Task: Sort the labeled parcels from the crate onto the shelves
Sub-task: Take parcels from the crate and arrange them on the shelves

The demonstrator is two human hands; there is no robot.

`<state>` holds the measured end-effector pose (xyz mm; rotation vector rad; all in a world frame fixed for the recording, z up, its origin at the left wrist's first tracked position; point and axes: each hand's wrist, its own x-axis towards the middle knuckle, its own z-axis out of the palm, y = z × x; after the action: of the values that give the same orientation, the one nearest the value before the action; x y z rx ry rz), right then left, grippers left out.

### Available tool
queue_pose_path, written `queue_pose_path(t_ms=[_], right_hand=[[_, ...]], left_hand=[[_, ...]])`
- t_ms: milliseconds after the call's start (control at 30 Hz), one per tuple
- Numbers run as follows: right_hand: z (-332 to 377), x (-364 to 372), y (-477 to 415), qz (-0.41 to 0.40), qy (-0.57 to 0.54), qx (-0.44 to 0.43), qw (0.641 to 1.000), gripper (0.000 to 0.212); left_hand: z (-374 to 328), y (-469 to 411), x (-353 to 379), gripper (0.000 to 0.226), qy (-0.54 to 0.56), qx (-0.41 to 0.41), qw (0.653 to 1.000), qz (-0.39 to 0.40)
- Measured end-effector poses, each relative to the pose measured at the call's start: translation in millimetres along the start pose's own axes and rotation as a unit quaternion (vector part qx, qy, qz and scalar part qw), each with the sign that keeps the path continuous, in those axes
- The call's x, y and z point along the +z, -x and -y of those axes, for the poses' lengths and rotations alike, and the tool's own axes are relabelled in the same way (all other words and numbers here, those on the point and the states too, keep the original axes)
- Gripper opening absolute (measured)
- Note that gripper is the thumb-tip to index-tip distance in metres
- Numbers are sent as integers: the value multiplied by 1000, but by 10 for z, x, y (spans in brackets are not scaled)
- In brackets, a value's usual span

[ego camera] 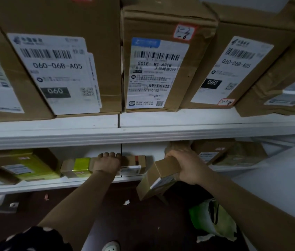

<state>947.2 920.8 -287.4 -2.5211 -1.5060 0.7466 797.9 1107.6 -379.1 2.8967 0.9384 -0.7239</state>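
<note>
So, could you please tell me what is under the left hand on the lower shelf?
A cardboard parcel with a red stripe and a white front label lies under the left hand. The hand hides its left part, so where it meets the yellow-taped box is unseen.

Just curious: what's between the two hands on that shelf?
Head view: the red-taped end of the flat parcel the left hand holds, then bare shelf before the box in the right hand.

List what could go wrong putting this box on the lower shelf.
1. The box hangs tilted off the edge of the lower shelf, gripped only at its top by the right hand; it may slip to the floor.
2. The gap between the flat box under the left hand and the parcels at right looks tight; it may jam.
</note>
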Motion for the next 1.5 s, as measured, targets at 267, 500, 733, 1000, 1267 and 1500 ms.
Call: queue_pose_path(t_ms=[267, 500, 733, 1000, 1267, 1500], right_hand=[[-11, 43, -156, 12, 2, 4, 1000, 49], [0, 48, -262, 7, 2, 12, 1000, 48], [5, 81, -326, -14, 43, 44, 998, 50], [115, 75, -400, -42, 38, 69, 996, 65], [175, 129, -527, -39, 72, 110, 991, 66], [200, 166, -655, -19, 74, 117, 990, 49]], left_hand=[[171, 23, 13, 41, 28, -11, 999, 17], [264, 50, 54, 42, 44, -20, 999, 11], [346, 80, 98, 39, 51, -37, 998, 17], [351, 59, 133, 40, 57, -40, 997, 21], [339, 41, 124, 42, 36, -46, 998, 9], [343, 49, 115, 51, 15, -31, 999, -2]])
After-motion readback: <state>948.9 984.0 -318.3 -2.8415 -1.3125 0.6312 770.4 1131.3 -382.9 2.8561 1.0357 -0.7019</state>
